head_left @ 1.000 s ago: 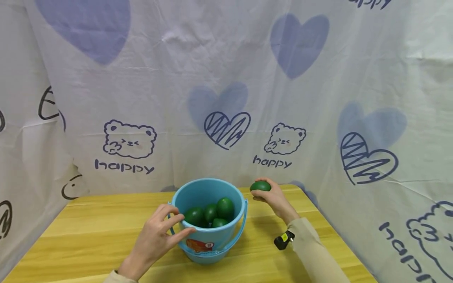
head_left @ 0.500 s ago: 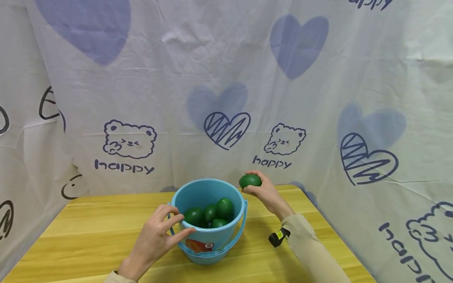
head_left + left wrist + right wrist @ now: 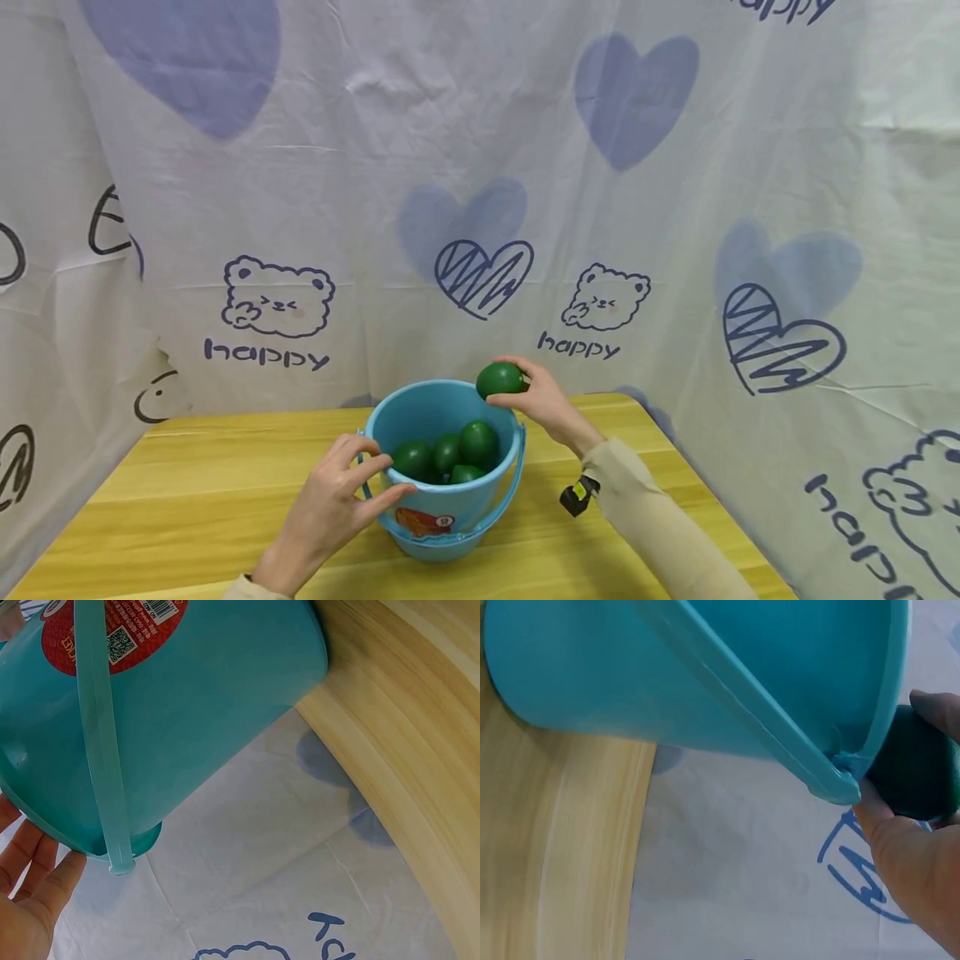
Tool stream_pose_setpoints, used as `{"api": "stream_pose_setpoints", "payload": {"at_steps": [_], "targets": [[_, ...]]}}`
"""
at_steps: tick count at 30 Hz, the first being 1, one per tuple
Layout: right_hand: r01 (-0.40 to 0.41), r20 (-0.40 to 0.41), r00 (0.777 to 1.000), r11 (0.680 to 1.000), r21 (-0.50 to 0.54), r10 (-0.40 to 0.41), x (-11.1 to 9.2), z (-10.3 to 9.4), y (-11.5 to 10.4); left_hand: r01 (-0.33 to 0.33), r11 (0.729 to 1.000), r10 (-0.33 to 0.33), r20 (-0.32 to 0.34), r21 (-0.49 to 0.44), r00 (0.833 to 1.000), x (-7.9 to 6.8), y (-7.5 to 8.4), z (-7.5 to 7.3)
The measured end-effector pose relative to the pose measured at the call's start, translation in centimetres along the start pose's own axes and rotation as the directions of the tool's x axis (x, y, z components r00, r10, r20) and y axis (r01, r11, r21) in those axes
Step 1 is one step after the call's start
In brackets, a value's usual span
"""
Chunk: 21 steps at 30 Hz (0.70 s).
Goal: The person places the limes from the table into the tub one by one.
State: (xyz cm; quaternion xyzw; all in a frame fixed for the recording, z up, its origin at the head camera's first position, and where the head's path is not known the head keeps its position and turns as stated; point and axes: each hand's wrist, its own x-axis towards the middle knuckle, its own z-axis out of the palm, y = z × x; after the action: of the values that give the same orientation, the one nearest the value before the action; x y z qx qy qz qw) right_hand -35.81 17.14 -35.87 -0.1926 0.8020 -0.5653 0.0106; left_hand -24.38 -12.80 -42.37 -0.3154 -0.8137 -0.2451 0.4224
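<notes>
In the head view a light blue bucket (image 3: 442, 521) stands upright on the table, with several dark green avocados (image 3: 447, 452) inside it. My left hand (image 3: 326, 496) holds the bucket's near left rim, its thumb along the outside and the other fingertips at the edge. In the left wrist view the fingertips (image 3: 66, 879) sit right at the rim. My right hand (image 3: 543, 402) grips another avocado (image 3: 500, 380) between thumb and fingers, over the bucket's far right rim. Part of this avocado (image 3: 913, 769) is hidden behind the fingers in the right wrist view.
The bucket's handle (image 3: 510, 492) hangs down across its front. Under it lies a yellow wood-grain table (image 3: 225, 500). A pale cloth (image 3: 375, 167) with hearts and bears hangs close behind and at both sides. A small black device (image 3: 576, 497) is on the right wrist.
My right hand has moved left with the avocado, from beside the bucket to over its far right rim. My left hand and the bucket have stayed in place.
</notes>
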Motion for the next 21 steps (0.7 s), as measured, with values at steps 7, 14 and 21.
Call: {"api": "stream_pose_setpoints", "payload": {"at_steps": [7, 14, 21], "targets": [[0.033, 0.053, 0.998, 0.995, -0.093, -0.028, 0.5, 1.0, -0.2, 0.003, 1.000, -0.003, 0.009, -0.001, 1.000, 0.0, -0.1, 0.0], [0.031, 0.067, 0.998, 0.990, -0.135, -0.023, 1.4, 2.0, -0.8, -0.005, 1.000, 0.005, 0.000, 0.000, 1.000, 0.0, -0.2, 0.0], [0.018, 0.062, 0.998, 0.995, -0.098, -0.012, 1.3, 2.4, -0.9, 0.011, 1.000, -0.011, 0.007, 0.004, 1.000, -0.1, -0.2, 0.2]]}}
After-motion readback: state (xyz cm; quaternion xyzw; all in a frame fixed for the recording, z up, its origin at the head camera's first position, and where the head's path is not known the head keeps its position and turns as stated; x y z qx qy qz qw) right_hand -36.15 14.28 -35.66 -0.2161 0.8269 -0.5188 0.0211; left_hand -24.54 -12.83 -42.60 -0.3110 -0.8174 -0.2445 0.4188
